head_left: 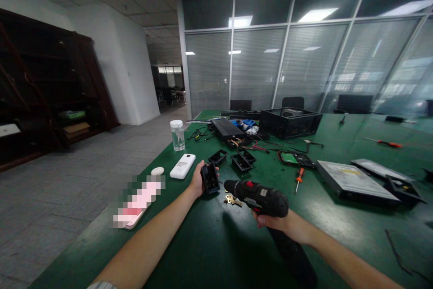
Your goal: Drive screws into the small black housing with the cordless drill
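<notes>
My left hand [199, 181] is closed around a small black plastic box [211, 178], its hollow side tilted toward me. In my right hand [267, 220] is a black cordless drill [262, 196] with red switches, gripped by its handle. The drill points left, its tip close beside the box; whether the two touch I cannot tell. Beneath the drill's nose lies a small pile of brass-coloured metal pieces [233, 199]. Several similar black frames [241, 161] rest on the table just beyond my left hand.
On the green table [203, 253] are a phone [138, 203], a white power bank [183, 166], a clear bottle [177, 136], an orange screwdriver [299, 180], a green circuit board [291, 158], metal drives [355, 181] and a black computer case [291, 122]. Cables sprawl toward the back.
</notes>
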A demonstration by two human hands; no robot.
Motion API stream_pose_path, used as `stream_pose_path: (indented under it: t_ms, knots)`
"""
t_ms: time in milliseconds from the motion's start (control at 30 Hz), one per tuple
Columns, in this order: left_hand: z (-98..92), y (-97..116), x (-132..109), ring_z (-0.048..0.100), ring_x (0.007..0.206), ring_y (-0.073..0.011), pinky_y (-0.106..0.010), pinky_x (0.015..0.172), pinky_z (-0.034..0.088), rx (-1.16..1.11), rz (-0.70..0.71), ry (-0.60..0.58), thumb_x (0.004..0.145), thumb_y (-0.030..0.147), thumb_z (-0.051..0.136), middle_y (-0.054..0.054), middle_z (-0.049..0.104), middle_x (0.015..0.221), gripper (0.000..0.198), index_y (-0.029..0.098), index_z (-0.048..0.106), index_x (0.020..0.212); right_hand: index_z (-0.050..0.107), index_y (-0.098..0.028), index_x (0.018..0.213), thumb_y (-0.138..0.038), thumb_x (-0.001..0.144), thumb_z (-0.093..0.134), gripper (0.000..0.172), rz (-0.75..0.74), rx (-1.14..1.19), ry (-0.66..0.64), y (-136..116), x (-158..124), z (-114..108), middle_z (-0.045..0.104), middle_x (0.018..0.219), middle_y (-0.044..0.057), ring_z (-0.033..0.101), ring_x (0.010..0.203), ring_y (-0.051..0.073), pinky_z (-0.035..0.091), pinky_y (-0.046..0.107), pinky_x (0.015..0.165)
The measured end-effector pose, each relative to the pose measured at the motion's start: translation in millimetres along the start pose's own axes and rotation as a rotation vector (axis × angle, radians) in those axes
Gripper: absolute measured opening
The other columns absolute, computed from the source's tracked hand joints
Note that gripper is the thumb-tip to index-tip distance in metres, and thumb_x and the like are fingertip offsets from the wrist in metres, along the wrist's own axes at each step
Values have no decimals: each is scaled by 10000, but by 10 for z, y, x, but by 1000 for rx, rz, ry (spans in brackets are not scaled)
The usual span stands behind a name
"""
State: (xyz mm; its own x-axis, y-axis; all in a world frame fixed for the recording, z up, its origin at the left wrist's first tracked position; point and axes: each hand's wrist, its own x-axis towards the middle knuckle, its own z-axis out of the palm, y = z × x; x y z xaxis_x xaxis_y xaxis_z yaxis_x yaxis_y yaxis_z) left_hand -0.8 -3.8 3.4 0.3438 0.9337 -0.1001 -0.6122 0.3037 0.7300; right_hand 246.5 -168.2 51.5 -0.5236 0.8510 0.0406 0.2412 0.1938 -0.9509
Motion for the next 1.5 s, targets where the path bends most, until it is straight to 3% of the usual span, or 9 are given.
stream_pose_path:
  t_ms: [667, 1500]
  knots:
    - [11, 17, -22, 658, 692, -228, -331, 601, 509, -1, -23, 2, 820, 507, 454, -129, 691, 836, 471, 99, 632, 971, 565, -164, 816, -413, 799, 605, 253, 11, -7, -4, -51, 3, 7, 530, 771, 14, 497, 735, 166, 427, 292, 693]
    - [-16, -5, 0, 661, 726, -243, -349, 628, 508, 17, 3, -14, 799, 533, 474, -141, 688, 887, 462, 109, 620, 908, 590, -155, 864, -445, 811, 594, 295, -14, -11, -3, -20, 1, 2, 537, 787, 20, 503, 739, 168, 443, 309, 713]
